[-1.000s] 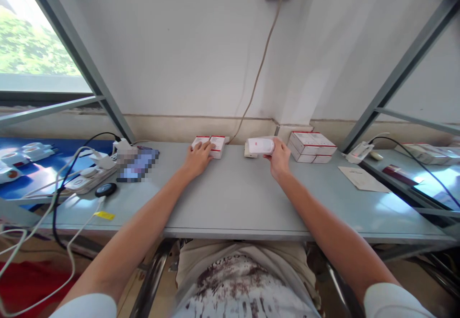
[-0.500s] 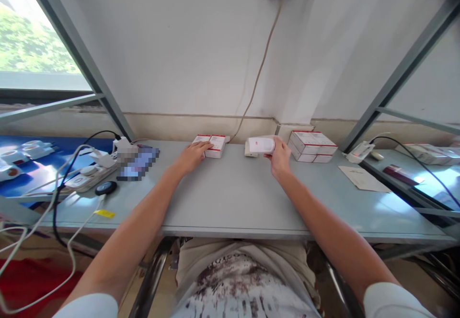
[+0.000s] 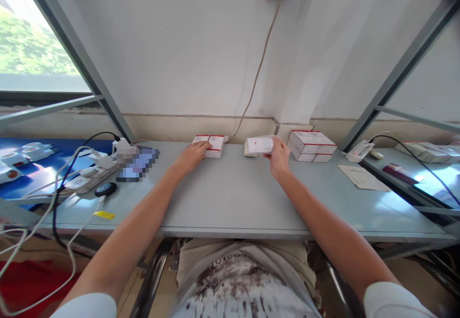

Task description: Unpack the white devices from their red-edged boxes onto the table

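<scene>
My left hand (image 3: 194, 156) lies over the left part of two small white boxes with red edging (image 3: 216, 146). Its fingers stretch across the top, and the hidden thumb cannot be made out. Held in my right hand (image 3: 280, 156) is a white, rounded device with a small red mark (image 3: 260, 145), gripped at its right end between thumb and fingers. Behind and just below the device, a cream-coloured block (image 3: 249, 153) shows in part near the wall. A stack of white boxes with red edging (image 3: 312, 146) stands just right of my right hand.
At left lie a phone with a blurred screen (image 3: 138, 164), a power strip with plugs (image 3: 89, 176), a round black device (image 3: 106, 189) and loose cables. A flat paper envelope (image 3: 362, 178) and a white adapter (image 3: 359, 151) are at right. Metal frame posts (image 3: 398, 76) flank the desk (image 3: 233, 198).
</scene>
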`<state>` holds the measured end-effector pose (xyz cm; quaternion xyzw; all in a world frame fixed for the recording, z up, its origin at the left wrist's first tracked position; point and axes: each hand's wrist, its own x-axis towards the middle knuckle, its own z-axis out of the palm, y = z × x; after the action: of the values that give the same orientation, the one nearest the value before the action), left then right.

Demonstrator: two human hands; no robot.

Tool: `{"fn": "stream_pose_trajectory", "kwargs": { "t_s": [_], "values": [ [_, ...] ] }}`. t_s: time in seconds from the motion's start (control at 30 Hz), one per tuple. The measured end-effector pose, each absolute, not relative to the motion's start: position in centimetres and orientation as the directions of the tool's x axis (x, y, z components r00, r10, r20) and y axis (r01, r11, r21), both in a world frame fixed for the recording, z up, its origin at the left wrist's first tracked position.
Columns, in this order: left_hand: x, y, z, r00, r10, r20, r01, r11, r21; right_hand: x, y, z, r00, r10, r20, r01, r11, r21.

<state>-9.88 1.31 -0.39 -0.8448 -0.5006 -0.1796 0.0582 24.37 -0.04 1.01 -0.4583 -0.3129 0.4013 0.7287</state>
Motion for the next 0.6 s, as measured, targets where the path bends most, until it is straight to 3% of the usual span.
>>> {"fn": "stream_pose_trajectory", "kwargs": {
  "t_s": [0.43,0.6],
  "values": [
    [-9.4,0.2,0.7,0.339,0.893,0.298,0.911,-0.39,0.133,24.7,0.4,0.7,0.489,0.868,0.085,-0.282,0.25,-0.926],
    [-9.5,0.6,0.9,0.352,0.891,0.287,0.914,-0.393,0.099,24.8,0.6,0.4,0.466,0.877,0.113,-0.263,0.259,-0.929]
  ]
}}
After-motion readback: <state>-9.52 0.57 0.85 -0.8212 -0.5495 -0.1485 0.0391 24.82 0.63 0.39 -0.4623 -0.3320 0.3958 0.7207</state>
